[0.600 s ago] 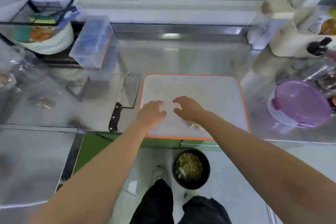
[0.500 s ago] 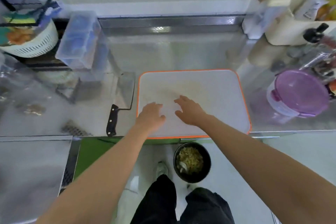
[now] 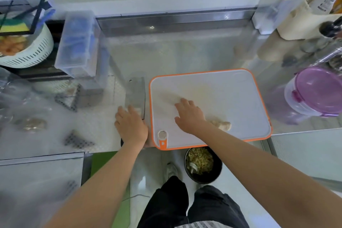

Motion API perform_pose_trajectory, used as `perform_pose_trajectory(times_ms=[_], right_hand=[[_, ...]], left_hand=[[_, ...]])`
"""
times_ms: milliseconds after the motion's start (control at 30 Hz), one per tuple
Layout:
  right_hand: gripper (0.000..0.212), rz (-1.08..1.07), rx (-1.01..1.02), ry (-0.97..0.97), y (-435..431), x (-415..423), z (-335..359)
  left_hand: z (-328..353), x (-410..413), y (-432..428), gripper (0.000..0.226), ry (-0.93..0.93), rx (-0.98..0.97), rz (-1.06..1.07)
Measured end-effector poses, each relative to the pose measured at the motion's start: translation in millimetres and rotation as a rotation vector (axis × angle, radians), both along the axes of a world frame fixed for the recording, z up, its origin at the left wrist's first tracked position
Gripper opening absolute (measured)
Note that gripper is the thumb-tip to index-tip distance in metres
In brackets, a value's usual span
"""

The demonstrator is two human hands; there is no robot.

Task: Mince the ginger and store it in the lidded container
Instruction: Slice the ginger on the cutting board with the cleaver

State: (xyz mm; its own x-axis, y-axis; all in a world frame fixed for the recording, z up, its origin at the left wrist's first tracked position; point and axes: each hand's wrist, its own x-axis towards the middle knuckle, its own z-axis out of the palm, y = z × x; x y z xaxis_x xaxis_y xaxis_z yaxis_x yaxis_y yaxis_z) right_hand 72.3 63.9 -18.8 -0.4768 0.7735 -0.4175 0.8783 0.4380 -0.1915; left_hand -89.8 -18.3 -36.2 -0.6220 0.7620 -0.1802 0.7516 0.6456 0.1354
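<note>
- One view only, from the head camera, looking down on a steel counter [image 3: 166, 57].
- Ginger [image 3: 222, 125]: a single pale, knobby piece, whole and uncut. It lies on the cutting board [image 3: 222, 87] near the front edge, just beside the right wrist. Whether it touches the wrist cannot be told.
- Right hand [image 3: 190, 116]: palm down on the board, fingers straight and spread apart, holding nothing. The ginger lies back by the wrist, not under the fingers.
- Left hand [image 3: 131, 127]: off the board's left edge, laid over the handle of the knife [image 3: 136, 94]. The broad blade shows beyond the fingertips, flat on the counter. The handle is almost wholly covered, so whether the fingers are closed round it cannot be told.
- Lidded container [image 3: 318, 90]: purple lid on, standing on the counter to the right, well apart from the board.
- Bin [image 3: 203, 164]: on the floor below the counter edge, with scraps inside.
- Handling, as judged: the ginger should be light, firm and fibrous. Its lumpy shape makes it liable to rock or roll, and the pale surface may be damp and slippery.
- Hold advised: flattest side down, steadied across the thickest part with curled fingertips, clear of the cutting line.
- Stage, as judged: mincing not begun, and the lid is yet to come off.
</note>
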Motion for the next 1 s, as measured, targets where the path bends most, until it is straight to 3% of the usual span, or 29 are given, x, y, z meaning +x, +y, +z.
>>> perform_pose_trajectory(times_ms=[100, 300, 400, 467, 567, 667, 833, 933, 1000], right_hand=[[0.045, -0.017, -0.014, -0.005, -2.0, -6.5, -1.6], [0.047, -0.035, -0.114, 0.042, 2.5, -2.9, -2.7], [0.044, -0.152, -0.201, 0.285, 9.6, 6.2, 3.5], [0.039, -0.369, -0.304, 0.563, 15.2, 13.5, 16.0], [0.032, -0.69, -0.66, 0.927, 23.0, 30.1, 38.0], [0.04, -0.814, -0.92, 1.134, 30.1, 63.4, 52.8], [0.006, -0.808, -0.828, 1.162, 34.5, 135.0, 57.2], [0.008, -0.894, -0.693, 1.173, 40.1, 162.8, 55.9], [0.015, -1.02, -0.547, 1.179, 47.8, 180.2, 52.7]], left_hand=[[-6.9, -12.6, -10.5, 0.042, -0.034, -0.086, 0.069], [-1.4, -16.2, -13.5, 0.034, -0.208, 0.077, 0.116], [18.5, -6.9, -1.2, 0.028, -0.356, 0.263, 0.179], [33.8, 7.6, 14.7, 0.022, -0.586, 0.344, 0.166], [56.2, 50.3, 36.6, 0.019, -1.234, 0.371, 0.198], [67.5, 99.1, 48.0, 0.018, -1.51, 0.247, 0.149], [66.4, 158.2, 58.0, 0.02, -1.573, 0.053, -0.092], [61.9, 182.9, 64.4, 0.02, -1.527, -0.02, -0.115], [47.5, 189.3, 65.0, 0.019, -1.319, 0.024, -0.082]])
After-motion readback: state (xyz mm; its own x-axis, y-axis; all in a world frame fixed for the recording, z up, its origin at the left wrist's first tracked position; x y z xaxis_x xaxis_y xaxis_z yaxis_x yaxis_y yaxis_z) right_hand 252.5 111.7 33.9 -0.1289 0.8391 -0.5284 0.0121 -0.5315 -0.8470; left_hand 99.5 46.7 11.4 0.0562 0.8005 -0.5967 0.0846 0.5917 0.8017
